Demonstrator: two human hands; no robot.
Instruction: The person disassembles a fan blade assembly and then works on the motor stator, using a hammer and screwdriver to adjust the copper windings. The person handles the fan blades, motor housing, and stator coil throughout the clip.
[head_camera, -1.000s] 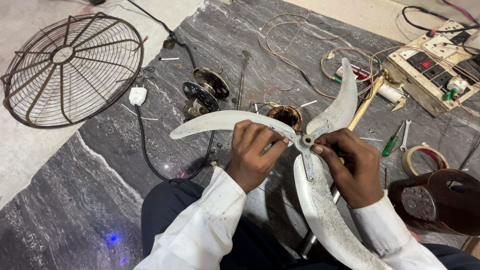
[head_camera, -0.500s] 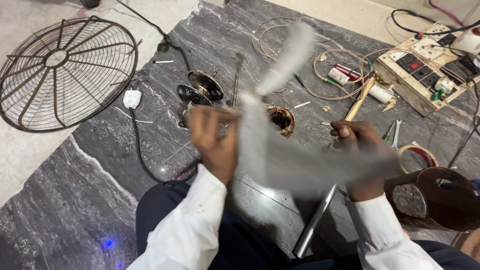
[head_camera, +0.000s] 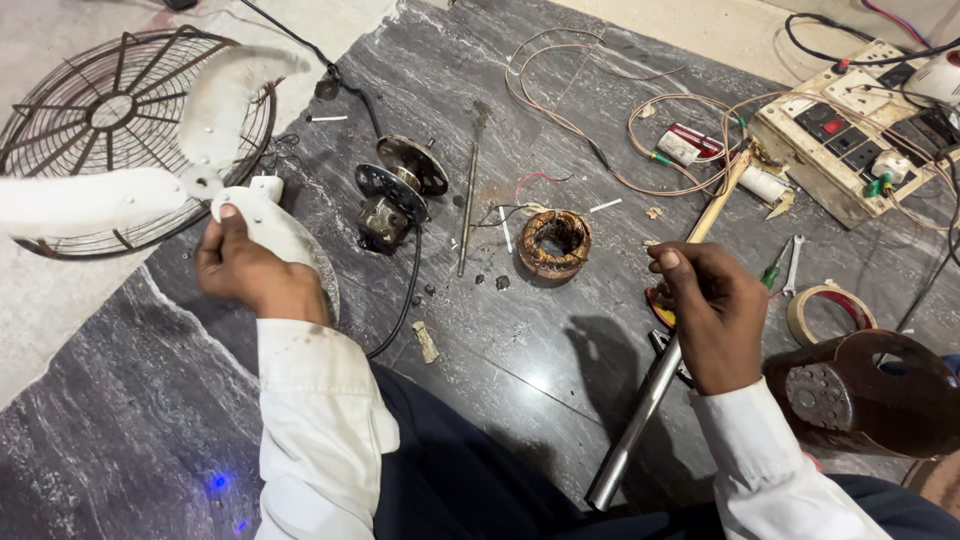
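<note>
My left hand (head_camera: 248, 272) grips one blade of a white three-blade fan propeller (head_camera: 195, 180) and holds it out over the left edge of the dark marble slab, above a round wire fan guard (head_camera: 95, 120). The other two blades point left and up. My right hand (head_camera: 705, 312) hovers apart from the propeller at the right. Its fingers are curled and nothing shows in them. It is just above a shiny metal tube (head_camera: 635, 420) and a small red and yellow object (head_camera: 660, 308).
Between the hands lie a dismantled fan motor (head_camera: 395, 195), a copper-wound stator (head_camera: 555, 243), a thin metal shaft (head_camera: 468, 205) and loose wires. At the right are a switchboard (head_camera: 850, 140), a tape roll (head_camera: 825, 312), a wrench (head_camera: 793, 262) and a brown fan base (head_camera: 870, 395).
The propeller was held in both hands at the centre. My left hand has swung it leftward over the fan guard, and my right hand has let go of it.
</note>
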